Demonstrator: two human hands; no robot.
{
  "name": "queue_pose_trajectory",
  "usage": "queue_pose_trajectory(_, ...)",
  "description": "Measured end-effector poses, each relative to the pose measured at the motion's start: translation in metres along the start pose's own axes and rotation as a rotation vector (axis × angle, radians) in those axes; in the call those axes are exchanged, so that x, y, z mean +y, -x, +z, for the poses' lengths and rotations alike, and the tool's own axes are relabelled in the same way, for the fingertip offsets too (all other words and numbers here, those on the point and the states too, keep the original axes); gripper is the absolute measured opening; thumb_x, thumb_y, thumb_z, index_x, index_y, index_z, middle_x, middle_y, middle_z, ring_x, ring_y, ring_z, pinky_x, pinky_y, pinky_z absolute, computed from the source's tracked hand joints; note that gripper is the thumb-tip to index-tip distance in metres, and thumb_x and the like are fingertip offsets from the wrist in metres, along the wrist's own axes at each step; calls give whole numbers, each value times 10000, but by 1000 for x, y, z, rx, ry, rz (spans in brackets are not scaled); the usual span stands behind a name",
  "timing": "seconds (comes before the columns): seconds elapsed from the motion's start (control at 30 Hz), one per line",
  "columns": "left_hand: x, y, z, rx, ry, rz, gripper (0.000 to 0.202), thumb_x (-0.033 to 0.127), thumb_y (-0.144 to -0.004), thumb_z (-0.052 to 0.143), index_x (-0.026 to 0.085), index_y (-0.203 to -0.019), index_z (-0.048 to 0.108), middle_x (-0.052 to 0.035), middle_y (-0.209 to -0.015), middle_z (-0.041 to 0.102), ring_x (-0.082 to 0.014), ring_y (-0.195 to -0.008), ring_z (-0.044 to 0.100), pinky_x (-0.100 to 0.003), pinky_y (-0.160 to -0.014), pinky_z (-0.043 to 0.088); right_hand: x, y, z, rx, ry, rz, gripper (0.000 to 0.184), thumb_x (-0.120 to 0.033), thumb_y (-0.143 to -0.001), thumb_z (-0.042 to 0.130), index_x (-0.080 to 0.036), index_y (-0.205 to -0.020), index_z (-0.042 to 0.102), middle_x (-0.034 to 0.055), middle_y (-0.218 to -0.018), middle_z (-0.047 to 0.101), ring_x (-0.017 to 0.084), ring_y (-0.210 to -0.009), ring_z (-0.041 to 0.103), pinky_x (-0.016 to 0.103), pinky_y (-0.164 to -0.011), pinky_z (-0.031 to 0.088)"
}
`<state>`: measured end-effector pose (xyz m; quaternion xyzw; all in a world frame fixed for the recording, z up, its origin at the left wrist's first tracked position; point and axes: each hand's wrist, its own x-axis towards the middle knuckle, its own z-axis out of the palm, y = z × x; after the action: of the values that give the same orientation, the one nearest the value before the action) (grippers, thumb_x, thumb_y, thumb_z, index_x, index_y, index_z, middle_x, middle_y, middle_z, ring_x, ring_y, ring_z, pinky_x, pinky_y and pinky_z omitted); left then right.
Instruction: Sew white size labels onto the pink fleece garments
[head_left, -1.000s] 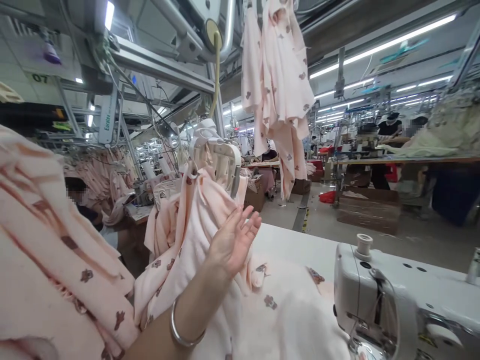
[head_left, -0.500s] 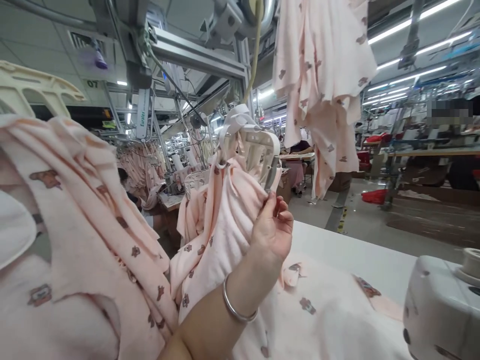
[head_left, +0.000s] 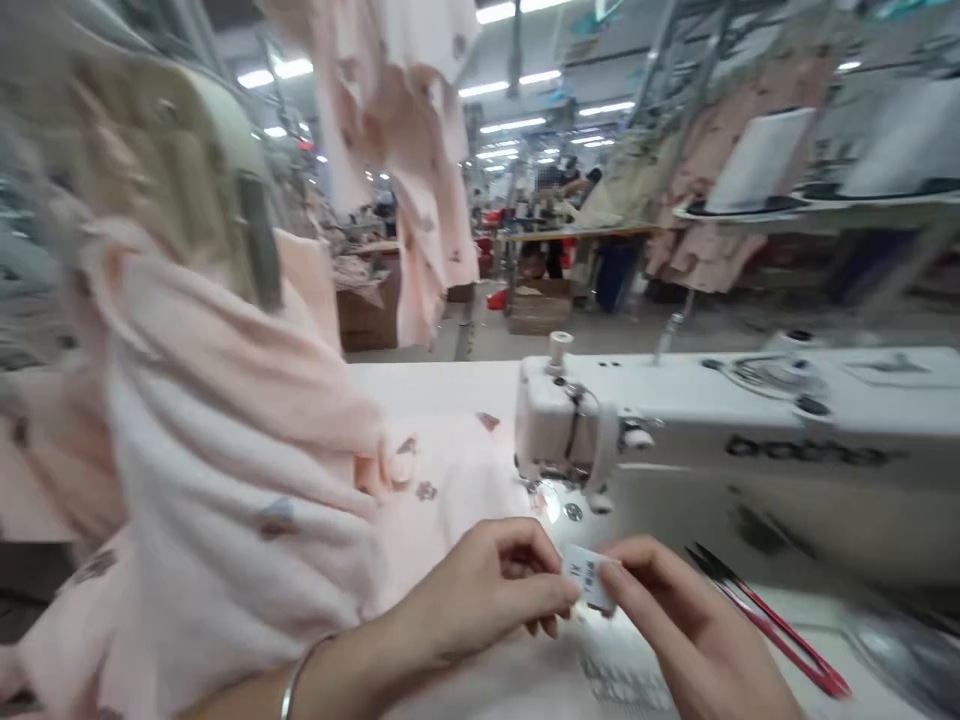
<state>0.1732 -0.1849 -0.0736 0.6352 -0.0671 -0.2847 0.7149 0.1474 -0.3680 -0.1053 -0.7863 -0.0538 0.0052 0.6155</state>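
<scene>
- Your left hand (head_left: 487,592) and right hand (head_left: 679,625) meet low in the middle of the view. Between them they pinch a small white label (head_left: 589,580). Each grip is closed on it, thumb and forefinger at opposite edges.
- The label is in the air just above the surface (head_left: 435,375), in front of and a little below the head of the sewing machine (head_left: 675,420). It is close to the machine but does not touch it.
- On your left, the pink garment (head_left: 247,450) is piled high and spills over the surface right up to your left wrist, so there is no open room on that side. The bangle (head_left: 298,680) on that wrist sits against the cloth.
- On your right, the red-handled snips (head_left: 769,622) lie flat on the surface just past your right hand, tips pointing back toward the machine. They are near your knuckles but clear of them.
- Ahead, the machine's body runs across the whole right half of the view and closes off the far side. The only bare strip of surface is the narrow band between your hands and the machine base.
- Overhead, a hanging garment (head_left: 420,170) is well clear of your hands. A blurred plastic carrier (head_left: 187,180) stands above the pile.
- Half a second ago your left hand was raised and curled against the garment at the carrier's clip. A second ago it was raised with the palm open. It has since come down to the surface.
- Your right hand and the label were in neither earlier view. Your head has swung right, so the whole machine shows where only its end did before.
</scene>
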Motion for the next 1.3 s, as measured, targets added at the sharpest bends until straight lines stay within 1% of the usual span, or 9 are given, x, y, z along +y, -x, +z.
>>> queue_pose_trajectory(0.17,5,2,-2,67,-276,73,244,298,-742,694,134,-896,600,-21,-818,589,-102,-716,511,-201,-642,399,-17,8,18,62,-158,121,316,-512,-851,561,-209,-763,557,-25,-724,516,116,-723,482,205,-679,380)
queue_pose_trajectory(0.53,-6,-4,-3,86,-285,17,204,324,-774,655,126,-788,611,-26,-717,606,-118,-662,548,-213,-619,424,1,17,13,32,-20,110,306,-478,-906,488,-203,-791,557,-25,-711,532,106,-676,497,203,-626,400)
queue_pose_trajectory(0.6,-3,-6,-10,159,-476,62,164,305,-801,617,141,-791,619,-24,-714,619,-125,-663,555,-216,-619,422,17,19,9,58,179,-48,222,-412,-933,468,-216,-933,573,-12,-816,585,111,-743,550,198,-654,441)
queue_pose_trajectory(0.73,-7,-25,-37,315,-975,236,112,241,-862,512,171,-840,598,-28,-832,642,-152,-758,578,-257,-707,427,51,23,11,124,777,-617,302,-293,-941,459,-160,-1201,536,70,-1170,587,183,-1098,535,275,-882,454)
queue_pose_trajectory(0.87,-30,-53,-64,224,-1155,317,102,166,-868,457,173,-850,557,-63,-994,612,-202,-992,550,-336,-908,403,71,27,19,-12,1029,-866,328,-226,-917,460,-91,-1204,545,93,-1296,538,251,-1259,427,395,-1020,365)
queue_pose_trajectory(1.03,-26,-59,-64,166,-1159,303,116,151,-876,451,169,-815,547,-68,-990,612,-194,-971,558,-308,-876,415,76,28,23,-39,901,-772,246,-172,-882,508,-128,-1119,557,89,-1253,550,235,-1265,410,422,-1082,281)
queue_pose_trajectory(1.13,-5,-48,-47,230,-1140,296,109,197,-878,483,177,-843,583,-50,-978,616,-172,-896,570,-272,-793,424,72,21,30,33,775,-605,92,-143,-915,456,-167,-868,533,84,-1053,568,200,-1065,510,361,-922,395)
queue_pose_trajectory(1.23,2,-43,-33,222,-1018,169,103,249,-836,557,191,-785,626,-3,-809,644,-141,-735,587,-236,-668,417,68,13,37,171,753,-471,210,-207,-942,422,-182,-734,436,66,-870,509,186,-847,491,340,-725,396)
queue_pose_trajectory(1.3,-6,-47,-31,181,-830,15,117,280,-797,598,180,-747,634,15,-656,615,-126,-619,579,-221,-594,405,69,11,39,209,776,-425,213,-275,-947,420,-186,-755,433,65,-858,490,205,-853,473,357,-726,383)
